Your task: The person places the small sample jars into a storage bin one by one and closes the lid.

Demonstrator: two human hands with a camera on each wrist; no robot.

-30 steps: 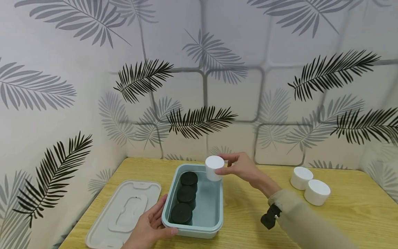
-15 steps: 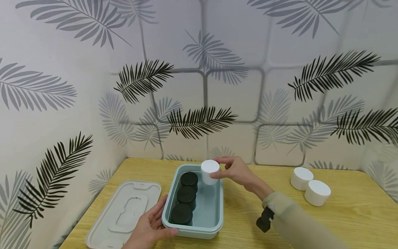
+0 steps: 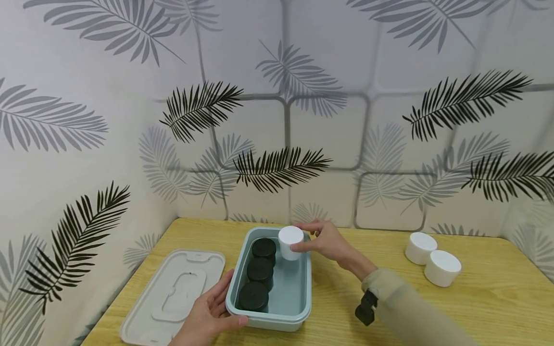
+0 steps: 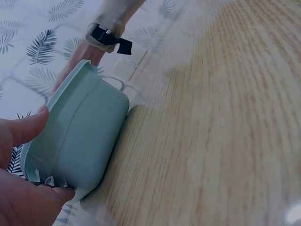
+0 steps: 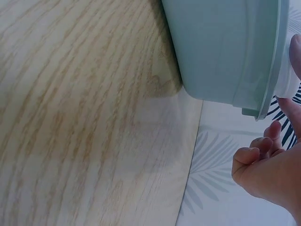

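A pale blue-green plastic box (image 3: 287, 293) stands lidless on the table. Along its left side sit three black round containers (image 3: 260, 270) in a row. Inside the far right corner, a white round container (image 3: 290, 237) is held between the thumb and fingers of my right hand (image 3: 331, 244); its lower part is below the rim. My left hand (image 3: 207, 315) grips the near left corner of the box, thumb at the front and fingers along the side. The left wrist view shows that thumb (image 4: 29, 126) against the box wall.
A flat pale lid (image 3: 175, 293) lies left of the box. Two more white round containers (image 3: 421, 248) stand close together at the right on the wooden table (image 3: 489, 298). A patterned wall (image 3: 324, 129) rises behind the table.
My right hand has moved left and down, taking the white container from above the far right rim to lower inside the box. My left hand and the box have stayed in place.
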